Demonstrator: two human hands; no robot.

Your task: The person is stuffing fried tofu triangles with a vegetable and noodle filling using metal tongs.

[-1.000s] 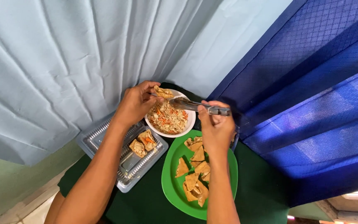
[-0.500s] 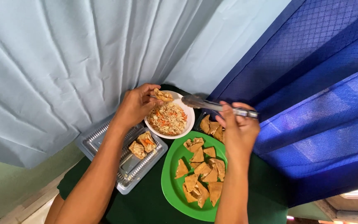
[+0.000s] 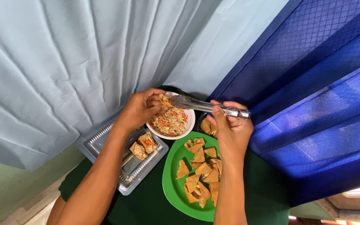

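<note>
Over a dark green tabletop (image 3: 146,204), seen from above, two bare hands work close together at a white bowl (image 3: 188,125) of shredded filling flecked with orange. The left hand (image 3: 140,109) hovers at the bowl's far-left rim, its fingertips pinched together around a small fried pocket (image 3: 164,100) of golden tofu. The right hand (image 3: 230,127) grips the handle end of metal tongs (image 3: 207,106), fingers curled and pressed around them; the tong tips are squeezed nearly together and reach to the pocket in the left fingers, above the bowl. Just in front of the bowl sits a round green plate (image 3: 173,187) piled with triangular fried pieces (image 3: 201,175). To the left lies a clear plastic tray (image 3: 101,141) holding two stuffed pieces (image 3: 142,146). Behind the right hand, more fried pieces (image 3: 207,126) sit in a dark container, mostly hidden. Pale blue cloth (image 3: 63,62) hangs behind on the left, deep blue cloth (image 3: 313,104) on the right.
</note>
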